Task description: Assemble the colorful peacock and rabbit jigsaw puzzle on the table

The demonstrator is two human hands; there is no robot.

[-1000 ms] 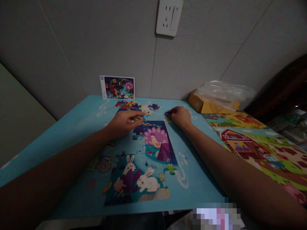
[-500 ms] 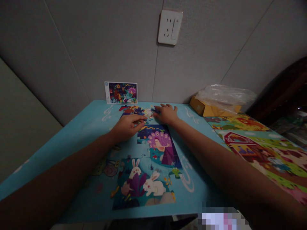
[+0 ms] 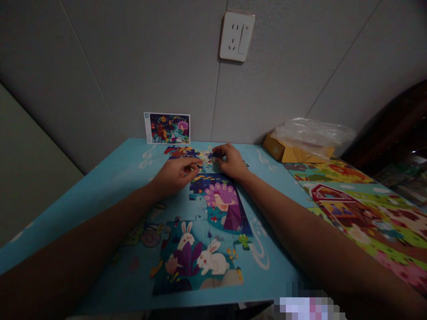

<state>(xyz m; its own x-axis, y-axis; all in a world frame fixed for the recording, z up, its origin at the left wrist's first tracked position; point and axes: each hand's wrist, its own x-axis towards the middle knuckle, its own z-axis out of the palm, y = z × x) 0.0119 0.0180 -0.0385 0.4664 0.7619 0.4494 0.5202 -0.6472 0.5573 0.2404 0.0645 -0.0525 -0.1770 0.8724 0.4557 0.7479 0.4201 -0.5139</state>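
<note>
left hand [image 3: 175, 174] and right hand [image 3: 232, 163] leaning in over a partly joined jigsaw [image 3: 220, 202]

the jigsaw is lying flat on the blue tabletop [image 3: 110, 191], running from near the front edge toward the wall [image 3: 150, 66]. its joined part is showing a purple peacock in the middle and two white rabbits [image 3: 200, 258] closest to the viewer, and a frog piece [image 3: 244, 241] is jutting out on the right side. left of the peacock, a stretch of blue is showing between the joined parts.

the left hand is resting its curled fingers just above the peacock part, thumb and forefinger coming close together; whether they are pinching a piece, i cannot tell. the right hand is bending its fingers down over a dark piece [image 3: 218, 155] beside it, and whether it is gripping or only touching that piece is too dim to tell. the two hands are sitting near each other without touching.

more colorful pieces [image 3: 182, 152] are lying beyond the left hand, just in front of a picture card [image 3: 170, 129] that is leaning against the wall. to the right, clear plastic [image 3: 310, 133] is lying over a yellow box [image 3: 300, 154], and a farm picture [image 3: 363, 218] is spreading along the table's right side. a white socket [image 3: 236, 36] is sitting on the wall above.
</note>
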